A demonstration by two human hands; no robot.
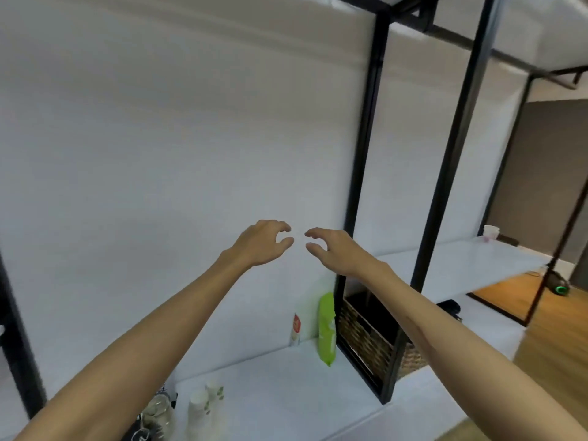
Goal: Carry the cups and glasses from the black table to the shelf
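**A:** Head view, what have you got?

**B:** Both my arms stretched out in front of a white wall. My left hand [261,245] and my right hand [331,249] are raised side by side, fingertips near each other but apart. Fingers on both curled loosely, thumb and fingers spread, nothing between them. Both empty.

**A:** Cups?

**B:** A stack of white paper cups [203,412] with a green leaf print stands on the white shelf surface [286,386], low in the frame, under my left forearm. Just left of it a clear glass [159,412], blurred, can't tell its shape properly. Another small white cup [491,233] sits far off to the right on a white tabletop [471,265], beyond the black frame posts [451,154].

**A:** Other stuff on the shelf?

**B:** Green packet [327,329] upright against the wall, a smaller white-and-red packet [296,329] just left of it. A woven basket [366,335] sits right of the green packet, inside the black frame. Black table isn't identifiable in this view.
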